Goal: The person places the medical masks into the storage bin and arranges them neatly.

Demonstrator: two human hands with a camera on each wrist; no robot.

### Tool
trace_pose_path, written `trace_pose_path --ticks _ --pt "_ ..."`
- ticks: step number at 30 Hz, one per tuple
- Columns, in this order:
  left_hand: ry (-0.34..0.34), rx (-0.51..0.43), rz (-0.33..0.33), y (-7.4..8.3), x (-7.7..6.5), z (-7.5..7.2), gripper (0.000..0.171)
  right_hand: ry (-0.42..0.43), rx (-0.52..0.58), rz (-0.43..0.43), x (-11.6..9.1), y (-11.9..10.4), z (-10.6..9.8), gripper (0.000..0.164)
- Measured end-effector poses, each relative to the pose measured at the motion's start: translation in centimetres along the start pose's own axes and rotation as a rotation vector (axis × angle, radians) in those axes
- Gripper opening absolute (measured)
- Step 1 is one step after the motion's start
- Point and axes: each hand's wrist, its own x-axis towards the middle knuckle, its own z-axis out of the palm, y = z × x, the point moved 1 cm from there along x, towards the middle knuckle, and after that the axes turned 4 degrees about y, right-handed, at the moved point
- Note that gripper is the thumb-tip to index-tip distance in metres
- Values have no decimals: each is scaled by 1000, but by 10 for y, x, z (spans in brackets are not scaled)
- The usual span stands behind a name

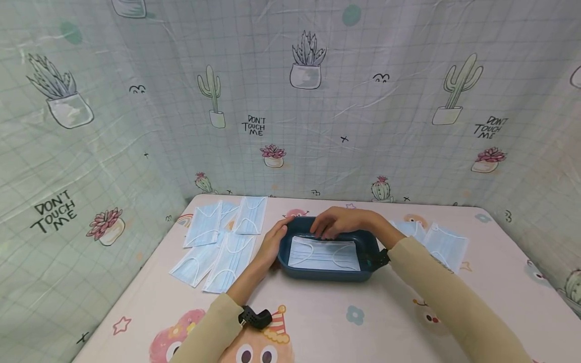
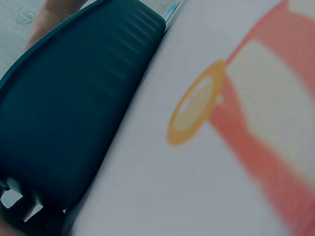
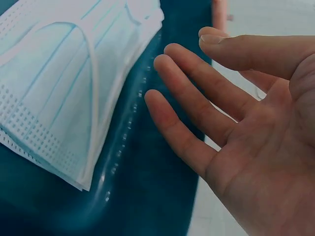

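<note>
A dark blue plastic basket (image 1: 324,276) stands on the table, with light blue face masks (image 1: 324,254) lying stacked inside, ear loops on top. My left hand (image 1: 272,241) holds the basket's left end at the rim; in the left wrist view the basket's long side (image 2: 83,98) fills the left part and most of that hand is hidden. My right hand (image 1: 340,222) reaches over the far rim. In the right wrist view its fingers (image 3: 182,132) are loosely bent and apart, beside the masks (image 3: 64,88), with nothing between them.
Several loose face masks (image 1: 229,257) lie spread and overlapping to the left of the basket. More masks (image 1: 447,247) lie on the right, partly behind my right forearm. The table (image 1: 317,322) has a pink printed cover, and a patterned curtain (image 1: 317,126) hangs behind it.
</note>
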Motion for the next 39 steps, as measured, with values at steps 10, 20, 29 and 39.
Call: trace_pose_path --ticks 10,20,29,39 --pt "13 -14 14 1 -2 1 43 139 -3 -30 -32 -6 -7 42" --pt "13 5 7 1 -1 1 44 287 11 -52 -68 -5 -7 34" --pt "17 8 24 1 -1 2 43 409 -42 -84 -103 3 -6 33" --pt "15 -7 31 2 -2 2 44 552 -36 -124 -145 21 -4 31"
